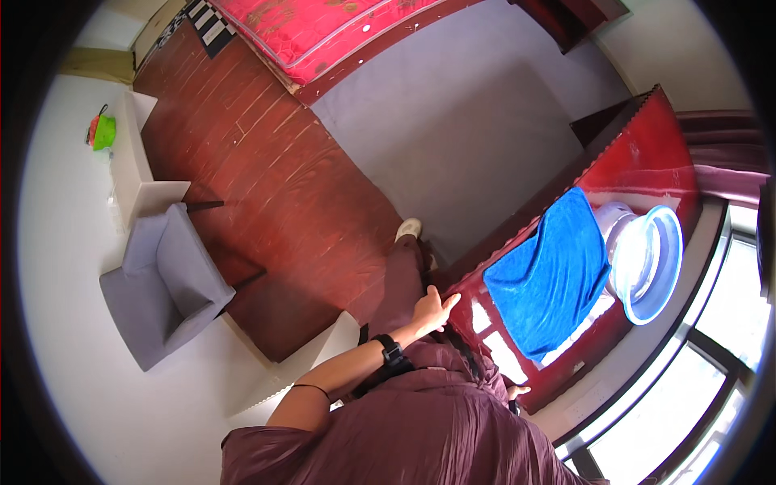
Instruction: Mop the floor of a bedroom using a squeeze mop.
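Note:
My left hand [433, 311], its wrist in a black watch, is held in front of my body beside the near corner of a red table [648, 151]. Its fingers are partly spread, and nothing shows in it. Only part of my right hand [518, 391] appears, low at the table's near edge; the sleeve and body hide the rest. A blue towel [548, 279] lies spread on the tabletop, one side reaching the scalloped edge. Just beyond it, by the window, a translucent plastic basin with a blue rim [674, 267] stands tilted on its side against another clear basin-like piece [612, 212].
A grey armchair [160, 288] and a white desk [145, 188] stand along the left wall. The bed with a red mattress [303, 42] is at the top. A grey mat or floor covering [448, 139] borders the red wooden floor [254, 157]. Windows [679, 388] line the right.

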`<action>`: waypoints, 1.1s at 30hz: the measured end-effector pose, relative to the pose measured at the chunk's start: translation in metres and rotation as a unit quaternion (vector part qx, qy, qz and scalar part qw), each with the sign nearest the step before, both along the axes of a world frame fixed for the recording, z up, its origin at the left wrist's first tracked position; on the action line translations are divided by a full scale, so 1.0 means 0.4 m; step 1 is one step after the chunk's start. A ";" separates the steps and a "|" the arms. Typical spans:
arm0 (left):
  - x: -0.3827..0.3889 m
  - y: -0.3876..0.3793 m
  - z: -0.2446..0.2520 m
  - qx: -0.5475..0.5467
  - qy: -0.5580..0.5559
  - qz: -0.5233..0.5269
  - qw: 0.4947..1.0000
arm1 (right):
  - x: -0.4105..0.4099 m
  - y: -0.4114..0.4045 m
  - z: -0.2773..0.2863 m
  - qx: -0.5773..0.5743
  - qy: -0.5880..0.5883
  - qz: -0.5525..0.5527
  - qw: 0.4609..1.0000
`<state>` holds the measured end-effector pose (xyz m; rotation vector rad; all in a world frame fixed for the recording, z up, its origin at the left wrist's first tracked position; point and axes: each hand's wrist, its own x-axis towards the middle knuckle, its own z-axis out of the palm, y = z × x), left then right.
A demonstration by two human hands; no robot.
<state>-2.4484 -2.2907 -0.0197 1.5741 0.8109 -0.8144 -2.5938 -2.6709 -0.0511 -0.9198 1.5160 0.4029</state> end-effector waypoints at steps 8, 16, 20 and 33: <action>0.000 -0.006 0.016 -0.050 0.027 -0.019 0.998 | -0.011 0.014 0.009 0.007 0.003 -0.008 1.000; -0.002 -0.008 0.007 -0.054 0.013 -0.010 0.998 | -0.025 0.010 0.017 0.012 0.003 -0.011 1.000; -0.007 -0.008 0.008 -0.038 -0.005 -0.011 0.999 | -0.027 0.011 0.015 0.021 0.000 -0.010 1.000; -0.051 -0.020 -0.056 0.136 -0.168 -0.086 0.973 | -0.057 0.042 0.030 0.046 -0.041 -0.009 0.998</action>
